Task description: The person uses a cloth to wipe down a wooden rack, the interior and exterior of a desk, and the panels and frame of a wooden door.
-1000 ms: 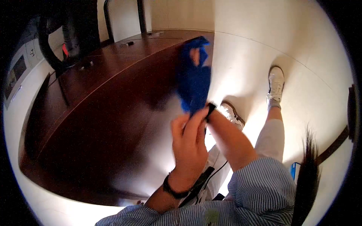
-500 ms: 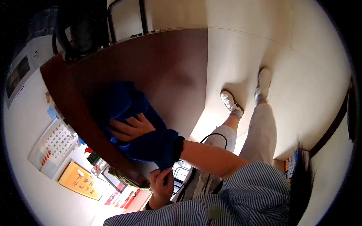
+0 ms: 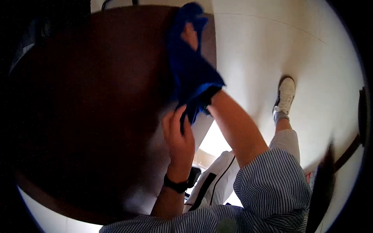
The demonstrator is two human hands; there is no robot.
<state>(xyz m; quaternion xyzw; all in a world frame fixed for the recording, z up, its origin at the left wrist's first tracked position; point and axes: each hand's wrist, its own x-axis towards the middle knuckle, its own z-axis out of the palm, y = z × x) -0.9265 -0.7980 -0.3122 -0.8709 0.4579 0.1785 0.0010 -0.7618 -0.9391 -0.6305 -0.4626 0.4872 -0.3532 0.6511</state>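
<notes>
Blue cloth [image 3: 190, 70] covers my right forearm from the wrist outward, above the brown table. Part of my right hand [image 3: 190, 37] shows through a gap near its far end; blur and fabric hide how the fingers lie. At the cloth's near end, a dark band [image 3: 211, 94] lies around my right wrist. My left hand [image 3: 179, 128], with a black wristband [image 3: 175, 184], is just below that end, a hanging strip of the cloth between its thumb and fingers.
The dark brown table [image 3: 89, 97] spans the left and middle, its right edge running beside the cloth. A white shoe [image 3: 286, 95] stands on the pale floor at right. Black chair legs show behind the table. Dark hair [image 3: 322, 190] hangs at lower right.
From half a second ago, the view has turned back to the tabletop. My right hand and the cloth have moved up and away, and my left hand has risen with them.
</notes>
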